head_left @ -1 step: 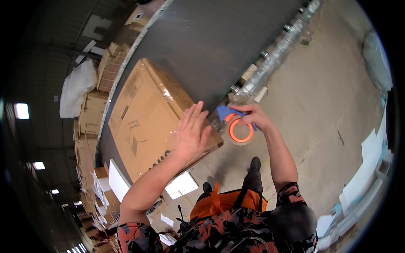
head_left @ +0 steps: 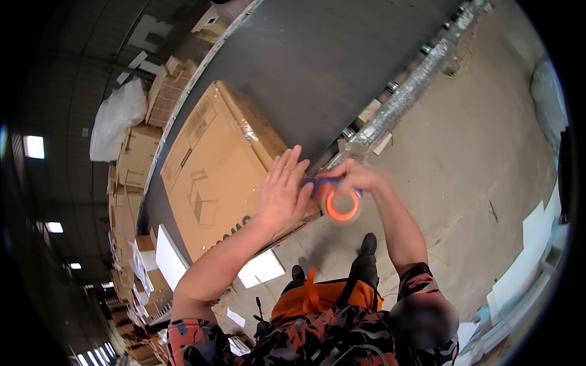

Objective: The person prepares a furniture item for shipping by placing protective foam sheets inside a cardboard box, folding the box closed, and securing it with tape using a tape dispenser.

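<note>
A large brown cardboard box rests on the dark conveyor belt, with shiny clear tape along its upper edge. My left hand lies flat on the box near its right-hand edge, fingers stretched out. In my right hand is a blue tape dispenser with an orange-cored roll of tape, slightly smeared by motion. The dispenser's front is close to the box's near right corner, beside my left thumb. Whether it touches the box I cannot tell.
The conveyor belt runs away toward the upper right, edged by a silvery wrapped rail. Stacked cartons and a bundle of clear plastic stand left of it. White panels lie near my left forearm.
My right hand has brought the tape dispenser left and down, closer to the box's near corner. The left hand stays flat on the box. The whole view has shifted slightly.
</note>
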A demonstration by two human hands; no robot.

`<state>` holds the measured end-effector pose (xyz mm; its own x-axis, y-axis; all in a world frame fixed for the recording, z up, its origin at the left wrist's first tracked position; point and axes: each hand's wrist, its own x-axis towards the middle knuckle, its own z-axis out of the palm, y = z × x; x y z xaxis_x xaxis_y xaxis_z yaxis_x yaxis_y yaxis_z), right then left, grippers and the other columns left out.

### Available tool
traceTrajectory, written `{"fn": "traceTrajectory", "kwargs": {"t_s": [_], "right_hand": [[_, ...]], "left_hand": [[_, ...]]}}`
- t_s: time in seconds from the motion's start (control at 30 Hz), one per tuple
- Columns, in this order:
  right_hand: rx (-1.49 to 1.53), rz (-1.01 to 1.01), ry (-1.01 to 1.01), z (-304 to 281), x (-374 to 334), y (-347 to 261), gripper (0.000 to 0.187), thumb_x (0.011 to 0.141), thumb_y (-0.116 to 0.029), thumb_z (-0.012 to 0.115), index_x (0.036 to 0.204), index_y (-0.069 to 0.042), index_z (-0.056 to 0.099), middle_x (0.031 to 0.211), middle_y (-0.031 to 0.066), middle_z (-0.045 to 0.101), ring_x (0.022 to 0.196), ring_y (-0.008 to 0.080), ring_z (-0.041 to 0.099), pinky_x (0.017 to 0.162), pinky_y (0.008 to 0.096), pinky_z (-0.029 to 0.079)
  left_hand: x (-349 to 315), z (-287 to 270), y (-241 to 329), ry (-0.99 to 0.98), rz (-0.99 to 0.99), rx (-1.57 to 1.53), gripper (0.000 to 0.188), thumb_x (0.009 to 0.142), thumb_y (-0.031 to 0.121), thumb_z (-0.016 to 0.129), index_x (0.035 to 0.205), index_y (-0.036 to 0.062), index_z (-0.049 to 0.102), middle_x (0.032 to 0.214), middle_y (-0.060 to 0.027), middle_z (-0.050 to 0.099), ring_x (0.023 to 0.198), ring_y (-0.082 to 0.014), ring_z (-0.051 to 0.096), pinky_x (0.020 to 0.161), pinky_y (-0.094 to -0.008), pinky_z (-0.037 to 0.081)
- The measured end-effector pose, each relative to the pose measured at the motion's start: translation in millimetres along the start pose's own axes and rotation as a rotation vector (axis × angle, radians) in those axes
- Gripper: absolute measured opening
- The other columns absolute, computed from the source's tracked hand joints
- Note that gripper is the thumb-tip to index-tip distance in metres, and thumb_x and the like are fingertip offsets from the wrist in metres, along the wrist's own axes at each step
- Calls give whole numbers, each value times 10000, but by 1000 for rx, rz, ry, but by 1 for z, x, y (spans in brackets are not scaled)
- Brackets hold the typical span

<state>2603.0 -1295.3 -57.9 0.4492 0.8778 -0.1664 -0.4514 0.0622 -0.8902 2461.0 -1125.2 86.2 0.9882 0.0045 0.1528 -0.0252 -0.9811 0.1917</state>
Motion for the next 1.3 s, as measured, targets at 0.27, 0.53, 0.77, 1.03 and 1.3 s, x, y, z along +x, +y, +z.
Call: {"fn": "traceTrajectory", "kwargs": {"t_s": [0.27,0.53,0.77,1.03,1.3], "right_hand": [[-579,-66,-55,127,-93,59,552,575,-201,746,1115,-117,667,1029,111,665,930,277,652,812,340,509],[-779,-107,-360,207,-106,70,820,653,-232,683,1410,-202,368,1343,152,466,1042,315,607,899,379,476],[311,-426,194,203,-121,22,999,543,-192,677,1412,49,248,1345,151,434,1227,241,458,1033,337,347],[463,-529,494,191,-46,31,629,624,-181,543,1207,48,484,1113,128,589,1027,258,573,917,374,449],[478,-425,627,151,-1,7,678,671,-298,542,1255,35,455,1209,169,530,1110,301,522,942,410,431]], "left_hand": [[-13,2,-2,-106,4,67,281,909,231,503,1083,55,635,1321,-130,508,1273,-345,403,1097,-479,252],[-7,11,-12,57,8,-66,304,923,251,487,1115,46,604,1289,-143,530,1265,-346,412,1083,-460,289],[-48,9,-22,494,-161,-517,401,885,256,583,1187,-1,524,1337,-173,474,1279,-374,392,1059,-433,328],[-297,-16,-70,530,-696,344,448,825,319,607,1160,25,565,1293,-161,510,1244,-380,427,1032,-478,344],[-254,-4,-85,560,-689,357,407,812,376,595,1043,46,653,1141,-116,621,1139,-368,535,955,-439,432]]}}
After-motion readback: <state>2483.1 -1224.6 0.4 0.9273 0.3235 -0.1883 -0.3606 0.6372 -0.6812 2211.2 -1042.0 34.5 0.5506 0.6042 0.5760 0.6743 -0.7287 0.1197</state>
